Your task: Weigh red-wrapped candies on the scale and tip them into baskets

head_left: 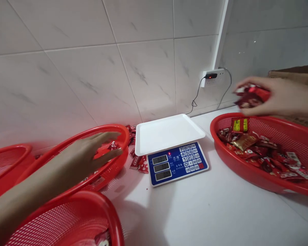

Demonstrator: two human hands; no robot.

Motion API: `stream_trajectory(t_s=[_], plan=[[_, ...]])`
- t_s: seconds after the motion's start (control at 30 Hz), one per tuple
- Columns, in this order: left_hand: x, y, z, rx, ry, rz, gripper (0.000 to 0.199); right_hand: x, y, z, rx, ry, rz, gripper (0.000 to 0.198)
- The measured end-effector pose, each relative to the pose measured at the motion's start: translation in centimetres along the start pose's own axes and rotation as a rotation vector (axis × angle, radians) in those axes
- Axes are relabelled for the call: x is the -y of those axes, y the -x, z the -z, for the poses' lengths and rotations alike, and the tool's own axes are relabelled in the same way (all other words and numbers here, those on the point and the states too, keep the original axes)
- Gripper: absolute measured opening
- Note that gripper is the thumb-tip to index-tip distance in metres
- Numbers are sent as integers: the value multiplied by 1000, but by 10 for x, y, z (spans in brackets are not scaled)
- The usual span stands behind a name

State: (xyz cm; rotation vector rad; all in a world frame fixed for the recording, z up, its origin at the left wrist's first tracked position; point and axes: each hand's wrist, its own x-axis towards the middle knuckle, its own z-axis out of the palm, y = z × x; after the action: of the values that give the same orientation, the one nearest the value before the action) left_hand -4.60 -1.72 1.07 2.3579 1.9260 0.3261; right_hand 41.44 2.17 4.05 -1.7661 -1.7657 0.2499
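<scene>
My right hand point(279, 97), a little blurred, grips several small red candy packets point(253, 95) above the right red basket point(236, 164). That basket holds a heap of wrapped candies point(261, 153), mostly red, with one gold packet and one yellow-marked packet. My left hand point(92, 148) reaches over the middle left red basket point(118, 167) with thumb and fingers apart. Between them I see no held thing. A few red packets point(113, 146) show inside this basket beyond the fingers; my forearm hides part of it.
A digital scale point(178, 162) with a white tray point(166, 135) stands between the baskets. Red packets point(143, 165) lie beside it. More red baskets stand at far left point(12, 150) and front left point(113, 218). A wall socket point(214, 78) with a cable and a cardboard box point(295, 73) are behind.
</scene>
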Motion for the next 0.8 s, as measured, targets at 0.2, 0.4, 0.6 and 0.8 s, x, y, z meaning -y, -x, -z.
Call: stream_trajectory(t_s=[0.2, 0.4, 0.6, 0.8], plan=[[-74, -47, -7, -47, 69, -213, 45, 97, -25, -124, 302, -208, 326, 56], [-80, -57, -19, -35, 133, -246, 36, 88, -36, -197, 392, -385, 282, 57], [-79, -56, -21, -33, 181, -205, 35, 72, -38, -208, 368, -573, 207, 54], [-85, -95, -38, -43, 146, -266, 32, 78, -47, -205, 307, -596, 189, 45]])
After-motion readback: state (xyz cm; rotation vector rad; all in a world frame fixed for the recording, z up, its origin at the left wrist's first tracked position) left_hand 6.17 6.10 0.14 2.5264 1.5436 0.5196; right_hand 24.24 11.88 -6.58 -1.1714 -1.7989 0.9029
